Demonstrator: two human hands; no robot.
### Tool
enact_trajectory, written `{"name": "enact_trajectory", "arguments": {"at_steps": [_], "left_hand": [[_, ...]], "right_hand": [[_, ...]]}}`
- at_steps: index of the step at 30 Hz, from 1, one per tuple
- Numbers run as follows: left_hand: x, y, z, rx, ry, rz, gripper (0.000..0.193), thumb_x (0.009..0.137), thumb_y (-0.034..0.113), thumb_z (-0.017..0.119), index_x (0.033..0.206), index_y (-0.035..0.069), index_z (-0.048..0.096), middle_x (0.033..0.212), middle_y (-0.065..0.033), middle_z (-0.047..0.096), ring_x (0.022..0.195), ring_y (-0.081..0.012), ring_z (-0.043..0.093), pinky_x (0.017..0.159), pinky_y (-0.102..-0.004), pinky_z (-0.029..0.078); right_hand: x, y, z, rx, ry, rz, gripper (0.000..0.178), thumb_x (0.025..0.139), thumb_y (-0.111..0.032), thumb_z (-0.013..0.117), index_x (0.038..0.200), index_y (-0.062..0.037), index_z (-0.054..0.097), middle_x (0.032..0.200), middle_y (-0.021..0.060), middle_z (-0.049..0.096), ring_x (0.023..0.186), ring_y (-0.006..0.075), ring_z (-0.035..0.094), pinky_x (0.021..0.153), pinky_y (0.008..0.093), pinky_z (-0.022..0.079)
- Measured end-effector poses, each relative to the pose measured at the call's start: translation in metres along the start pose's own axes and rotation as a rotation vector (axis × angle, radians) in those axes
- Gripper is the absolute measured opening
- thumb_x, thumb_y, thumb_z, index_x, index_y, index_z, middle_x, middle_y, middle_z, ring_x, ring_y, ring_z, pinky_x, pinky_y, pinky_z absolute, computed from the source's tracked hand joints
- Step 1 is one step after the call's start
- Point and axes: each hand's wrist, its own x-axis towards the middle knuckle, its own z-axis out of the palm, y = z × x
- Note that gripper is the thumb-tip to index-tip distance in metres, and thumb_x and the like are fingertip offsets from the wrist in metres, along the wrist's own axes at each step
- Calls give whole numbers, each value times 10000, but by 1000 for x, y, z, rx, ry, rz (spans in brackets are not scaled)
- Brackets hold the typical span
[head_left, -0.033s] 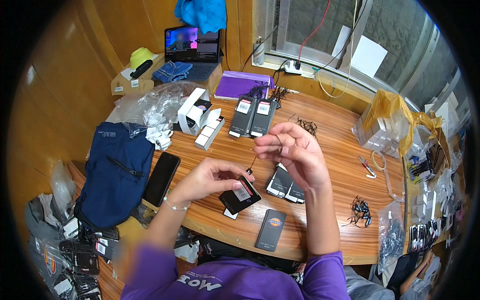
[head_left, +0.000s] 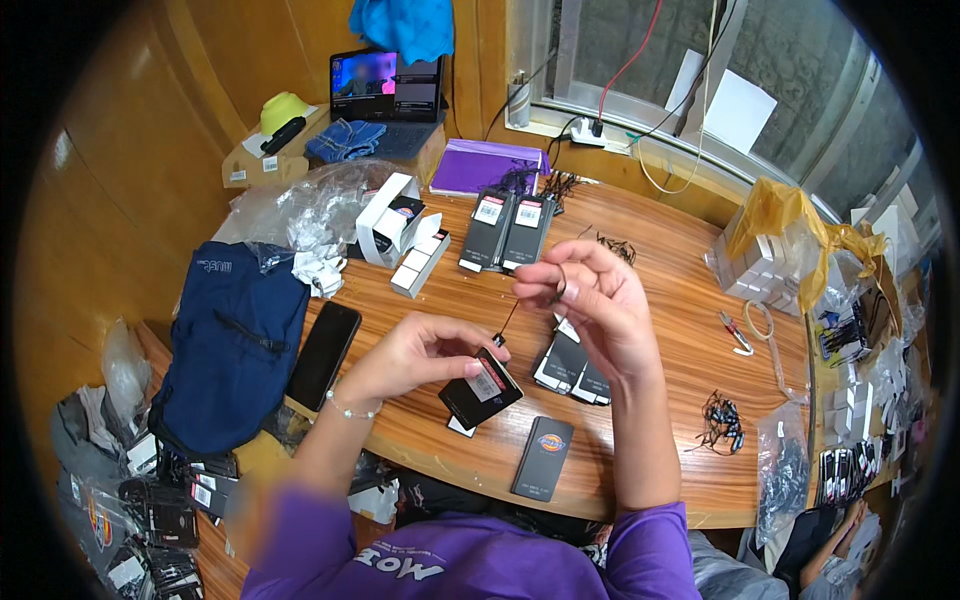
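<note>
My left hand (head_left: pixel 425 350) grips a black hang tag (head_left: pixel 482 388) with a white barcode sticker, tilted above the table's near part. From the tag's top corner a thin black cord (head_left: pixel 509 321) runs up to my right hand (head_left: pixel 590 300), whose thumb and fingers pinch its loop. Right of the held tag, partly behind my right forearm, lie dark tag stacks (head_left: pixel 568 365). A single dark grey tag (head_left: pixel 542 458) with a coloured oval emblem rests near the front edge. A small white piece (head_left: pixel 461 427) shows just beneath the held tag.
Two banded tag stacks (head_left: pixel 505 228) and a white box (head_left: pixel 390 225) stand farther back. A phone (head_left: pixel 323 358) and a navy bag (head_left: pixel 230 345) lie left. Rightward are black cords (head_left: pixel 720 425), snips (head_left: pixel 736 335) and bagged white boxes (head_left: pixel 765 260).
My right hand's fingers have shifted very slightly, and the cord between my hands shows a little more clearly. The left hand still holds the tag in nearly the same place.
</note>
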Motion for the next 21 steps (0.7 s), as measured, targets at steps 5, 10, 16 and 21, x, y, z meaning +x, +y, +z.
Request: {"name": "enact_trajectory", "arguments": {"at_steps": [5,10,16,21], "left_hand": [[8,0,-3,-10,99,4,207,791,25,607,995,-11,607,1004,-88,618,911,-138,585,808,-265,470],[12,-6,-4,174,354,210,217,783,-27,594,1000,-21,590,1128,-110,517,926,-124,552,799,-247,471],[10,-2,-3,242,499,276,236,772,-65,593,1006,-33,582,1035,-83,555,918,-119,551,798,-234,468],[10,-2,-1,181,532,308,261,793,-37,584,1053,-16,569,959,-78,610,872,-107,582,736,-214,472]], "right_hand": [[3,9,-8,-217,207,-176,115,845,-74,556,894,28,578,806,86,610,670,127,563,658,245,453],[9,14,5,-103,222,-236,124,870,-121,525,874,1,549,738,55,574,646,114,519,622,234,425],[1,16,12,-384,174,-51,100,865,-112,549,878,-14,561,700,-16,547,592,17,414,517,165,307],[-1,24,21,-738,177,-81,130,830,-108,601,778,12,597,495,-78,389,477,-2,292,436,192,220]]}}
